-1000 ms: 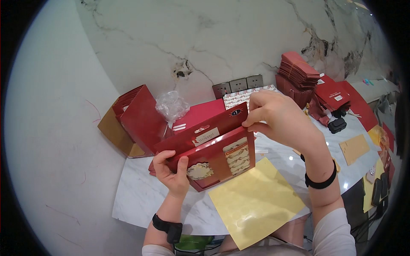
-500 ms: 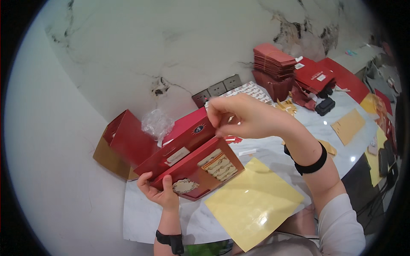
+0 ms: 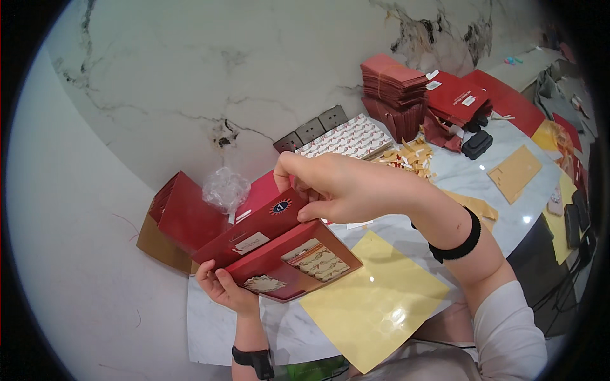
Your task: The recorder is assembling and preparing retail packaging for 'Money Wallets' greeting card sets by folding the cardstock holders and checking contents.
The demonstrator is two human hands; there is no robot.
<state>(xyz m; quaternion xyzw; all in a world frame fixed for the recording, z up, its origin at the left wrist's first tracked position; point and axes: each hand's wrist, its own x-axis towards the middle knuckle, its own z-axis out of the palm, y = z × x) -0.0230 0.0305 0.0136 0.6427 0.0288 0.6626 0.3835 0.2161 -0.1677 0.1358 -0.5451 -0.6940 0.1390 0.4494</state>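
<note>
Our right fingers (image 3: 318, 211) now reach behind the panel (image 3: 260, 227), pinching it; our left fingers (image 3: 227, 280) still pinch the box (image 3: 294, 268).

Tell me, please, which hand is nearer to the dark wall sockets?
Right. The right hand is at the right end of the red packaging, just below the sockets in the picture; the left hand holds the packaging's left end, farther away.

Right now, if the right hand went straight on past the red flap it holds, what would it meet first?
Likely the magenta panel behind the red flap, left of the right hand; depth is unclear, so it might pass above.
</note>
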